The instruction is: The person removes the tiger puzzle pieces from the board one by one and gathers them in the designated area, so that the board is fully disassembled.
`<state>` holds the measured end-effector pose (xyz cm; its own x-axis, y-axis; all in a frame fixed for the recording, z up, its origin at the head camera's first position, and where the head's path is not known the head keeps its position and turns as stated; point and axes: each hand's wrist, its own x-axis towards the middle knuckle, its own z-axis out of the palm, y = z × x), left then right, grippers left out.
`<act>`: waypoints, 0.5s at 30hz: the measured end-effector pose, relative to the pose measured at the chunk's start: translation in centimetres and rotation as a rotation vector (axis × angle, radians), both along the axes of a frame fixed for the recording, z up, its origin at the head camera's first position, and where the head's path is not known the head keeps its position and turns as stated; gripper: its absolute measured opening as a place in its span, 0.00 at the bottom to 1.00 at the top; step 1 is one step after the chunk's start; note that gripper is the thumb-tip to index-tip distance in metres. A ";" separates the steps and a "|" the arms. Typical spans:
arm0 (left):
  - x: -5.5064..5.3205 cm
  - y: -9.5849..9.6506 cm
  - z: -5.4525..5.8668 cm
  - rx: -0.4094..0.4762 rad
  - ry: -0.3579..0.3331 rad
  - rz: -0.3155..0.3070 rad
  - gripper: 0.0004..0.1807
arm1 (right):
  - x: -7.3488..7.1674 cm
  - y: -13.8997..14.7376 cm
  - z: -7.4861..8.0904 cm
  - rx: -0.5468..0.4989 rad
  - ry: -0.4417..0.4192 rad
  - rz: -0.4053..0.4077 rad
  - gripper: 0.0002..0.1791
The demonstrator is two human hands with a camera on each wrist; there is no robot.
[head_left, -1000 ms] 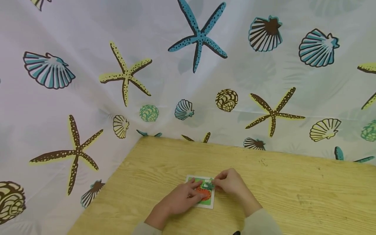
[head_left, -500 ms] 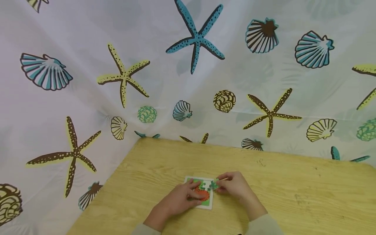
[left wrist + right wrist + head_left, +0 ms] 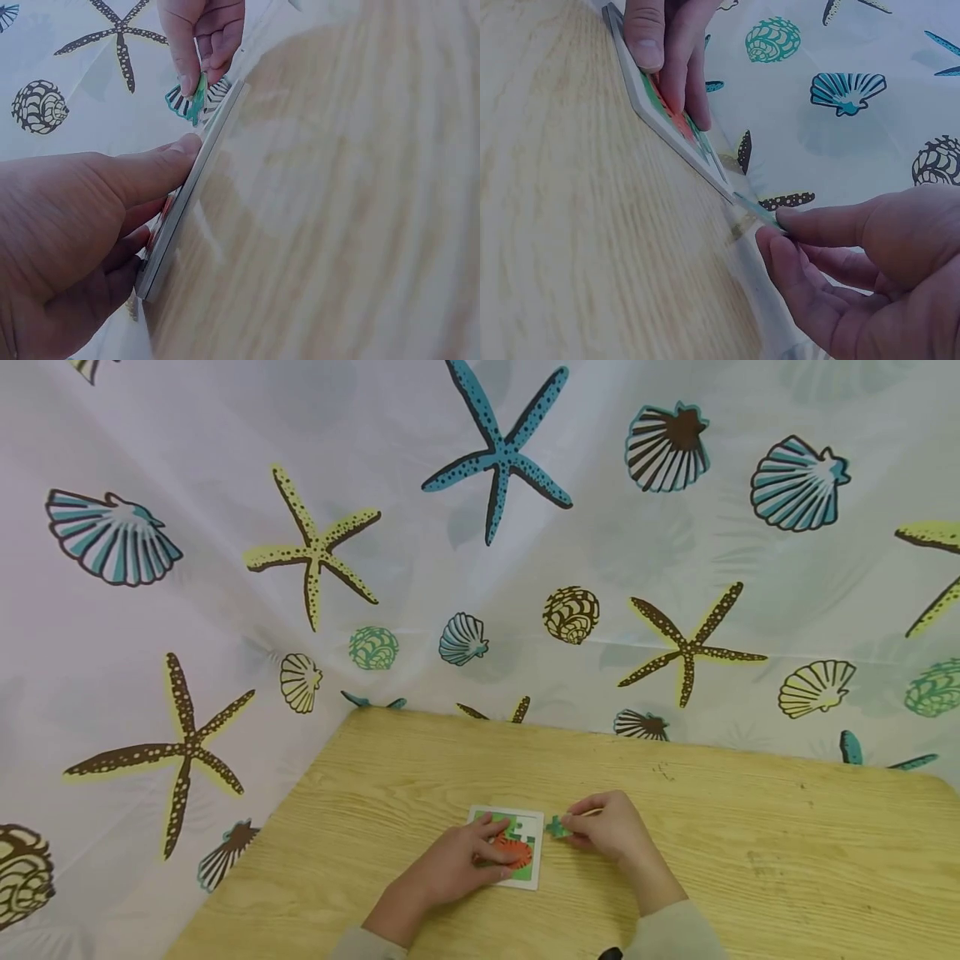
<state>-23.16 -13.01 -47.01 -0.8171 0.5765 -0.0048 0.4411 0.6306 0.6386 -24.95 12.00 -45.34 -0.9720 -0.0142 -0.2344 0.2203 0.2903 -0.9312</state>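
In from the left edge of the wooden table [image 3: 420, 752], and well short of the far one, covers the left side of a flat puzzle board [image 3: 537, 860] with the left hand [image 3: 465, 860], laying thumb and fingers over the orange print [image 3: 516, 855] without wrapping them round anything. Exposes, toward the board's far right corner, a white gap [image 3: 527, 828]. Just outside the board's right edge, level with that gap, holds a small green puzzle piece [image 3: 556, 827], apart from the board in the head view and pointing left with its free end. Judging from there, seems to turn on one short relation: from piece leftward, over the board's right edge, to the gap. Cannot tell a clear long axis, nor whether touching the table beneath. Grasps the piece by its right end, between thumb and fingertips of the right hand [image 3: 611, 827], placed on its right and so nearer to it than the left hand.
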 end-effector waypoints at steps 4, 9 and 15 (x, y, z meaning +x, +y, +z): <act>-0.1 0.2 -0.1 0.009 0.003 0.014 0.16 | 0.1 0.2 0.0 0.064 0.024 -0.002 0.06; -0.2 0.2 -0.3 0.060 -0.019 0.050 0.15 | 0.2 0.3 0.2 0.129 0.045 -0.011 0.06; -0.1 0.1 -0.4 0.128 -0.056 0.094 0.13 | 0.1 0.4 0.0 0.234 0.082 -0.034 0.08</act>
